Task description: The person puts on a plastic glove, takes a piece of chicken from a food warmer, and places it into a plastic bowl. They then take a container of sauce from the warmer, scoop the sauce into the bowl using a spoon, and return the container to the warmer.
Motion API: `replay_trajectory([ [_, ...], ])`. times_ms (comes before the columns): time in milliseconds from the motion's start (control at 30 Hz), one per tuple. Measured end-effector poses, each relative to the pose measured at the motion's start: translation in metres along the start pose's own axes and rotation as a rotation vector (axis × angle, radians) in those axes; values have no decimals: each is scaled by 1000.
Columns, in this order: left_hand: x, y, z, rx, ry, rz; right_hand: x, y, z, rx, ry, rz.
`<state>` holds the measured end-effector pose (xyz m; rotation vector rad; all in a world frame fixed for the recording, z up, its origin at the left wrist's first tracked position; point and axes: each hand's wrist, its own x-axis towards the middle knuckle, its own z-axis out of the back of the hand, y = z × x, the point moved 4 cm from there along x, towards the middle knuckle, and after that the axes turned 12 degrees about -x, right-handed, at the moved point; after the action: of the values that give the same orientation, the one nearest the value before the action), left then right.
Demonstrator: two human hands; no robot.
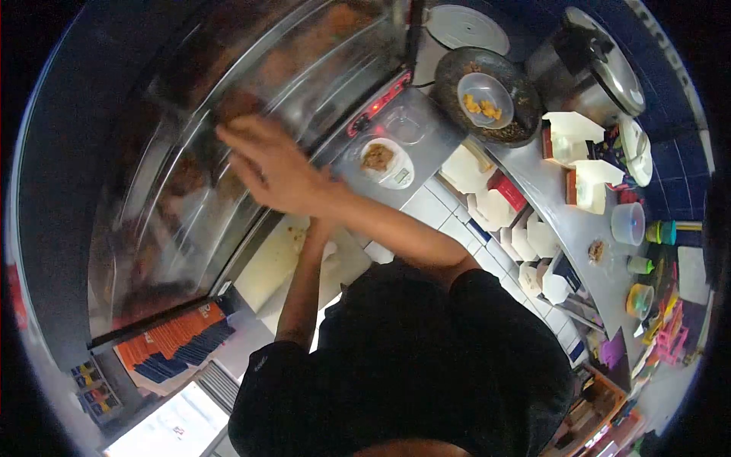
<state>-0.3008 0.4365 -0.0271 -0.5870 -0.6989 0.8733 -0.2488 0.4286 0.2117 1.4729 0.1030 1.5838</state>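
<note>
My right hand (270, 164) reaches across to the left in front of the glass display case (205, 122). Its fingers are apart and nothing shows between them. Blurred food trays stand behind the glass. Below the right wrist, my left forearm (303, 289) rises from the cutting board side and crosses under the right one. My left hand (326, 174) is almost wholly hidden there, so its fingers do not show. A pale cutting board (270, 263) with a few crumbs lies beneath the arms. To the right, a white kitchen scale (400, 177) carries a portion of brown chopped food (377, 158).
A dark stone mortar (449, 72) holds a plastic bowl (487, 84) with orange-yellow pieces. A rice cooker (579, 76) stands behind it. Open takeaway boxes (571, 141) line the right counter and the shelf below. Orange and blue folded packs (179, 335) lie at lower left.
</note>
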Motion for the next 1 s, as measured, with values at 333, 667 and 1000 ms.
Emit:
replay_trajectory([
  [333,41,6,-53,-748,187,526,-100,-47,70,-102,287,-215],
  [667,46,28,-69,-753,313,491,-257,-92,156,-302,-45,-943],
  [1000,-13,-76,-60,-765,456,392,-330,-81,207,-370,-159,-1033],
])
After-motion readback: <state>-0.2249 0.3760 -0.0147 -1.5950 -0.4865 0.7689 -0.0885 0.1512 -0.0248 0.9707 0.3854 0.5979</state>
